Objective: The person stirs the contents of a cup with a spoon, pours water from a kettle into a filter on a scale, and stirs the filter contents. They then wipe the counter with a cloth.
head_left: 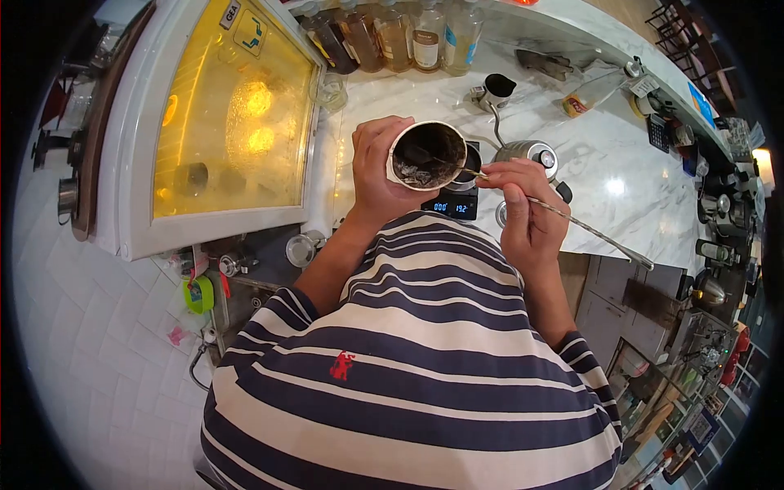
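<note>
My left hand (377, 167) is wrapped round a pale cup (393, 174), tilted so its dark inside faces me. Between the fingers of my right hand (531, 208) is a long, thin metal bar spoon (590, 231); one end reaches into the cup and the other points out to the right. Dark contents with a lighter, glistening patch lie in the cup. Just behind the cup, a black digital scale (460, 207) with lit figures sits on the marble counter, and a dark round vessel on it is partly hidden. A steel gooseneck kettle (523, 152) stands right behind my right hand.
Several bottles (392, 37) line the counter's back edge, near a clear glass (332, 92). A yellow-lit glass-door fridge (237, 122) is at the left. Behind the kettle stands a small dark pitcher (498, 86). A plastic bottle (584, 96) lies on the marble counter (653, 204).
</note>
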`<action>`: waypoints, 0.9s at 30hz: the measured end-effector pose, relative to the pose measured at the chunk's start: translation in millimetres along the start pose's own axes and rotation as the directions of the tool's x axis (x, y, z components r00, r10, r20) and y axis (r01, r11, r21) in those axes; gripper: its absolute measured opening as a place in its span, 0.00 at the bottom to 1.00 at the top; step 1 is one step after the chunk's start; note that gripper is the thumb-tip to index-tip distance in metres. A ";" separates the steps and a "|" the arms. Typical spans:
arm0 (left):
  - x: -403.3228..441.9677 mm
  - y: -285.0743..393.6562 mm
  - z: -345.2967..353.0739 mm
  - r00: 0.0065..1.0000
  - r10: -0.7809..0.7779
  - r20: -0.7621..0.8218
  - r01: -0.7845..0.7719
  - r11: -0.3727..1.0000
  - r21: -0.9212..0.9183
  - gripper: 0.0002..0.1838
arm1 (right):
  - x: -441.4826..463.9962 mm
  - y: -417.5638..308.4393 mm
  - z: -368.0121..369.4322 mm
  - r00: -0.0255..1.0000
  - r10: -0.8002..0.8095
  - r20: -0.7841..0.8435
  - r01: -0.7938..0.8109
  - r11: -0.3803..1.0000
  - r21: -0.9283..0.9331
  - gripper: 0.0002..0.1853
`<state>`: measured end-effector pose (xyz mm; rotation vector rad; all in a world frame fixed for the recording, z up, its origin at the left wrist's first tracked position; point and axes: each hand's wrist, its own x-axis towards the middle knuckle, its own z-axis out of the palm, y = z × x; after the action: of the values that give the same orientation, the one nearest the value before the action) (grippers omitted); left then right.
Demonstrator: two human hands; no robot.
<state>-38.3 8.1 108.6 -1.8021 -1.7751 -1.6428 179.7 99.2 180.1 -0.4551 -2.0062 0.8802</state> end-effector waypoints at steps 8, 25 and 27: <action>6.0 -1.7 2.1 0.999 0.035 -0.003 -0.035 0.999 0.021 0.50 | -2.8 1.3 0.6 1.000 -0.012 0.011 0.012 0.999 -0.032 0.04; 2.9 1.9 6.0 0.992 -0.124 0.025 0.126 0.990 -0.062 0.45 | -1.2 1.8 12.4 0.995 0.095 -0.020 -0.095 0.995 -0.021 0.09; 2.2 2.8 7.5 0.988 -0.149 0.043 0.152 0.985 -0.085 0.44 | -1.8 4.3 13.4 0.992 0.114 -0.045 -0.115 0.993 -0.019 0.11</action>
<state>-32.4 14.0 108.7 -1.7841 -1.9278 -1.7801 169.5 95.5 170.9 -0.6019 -1.9668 0.9119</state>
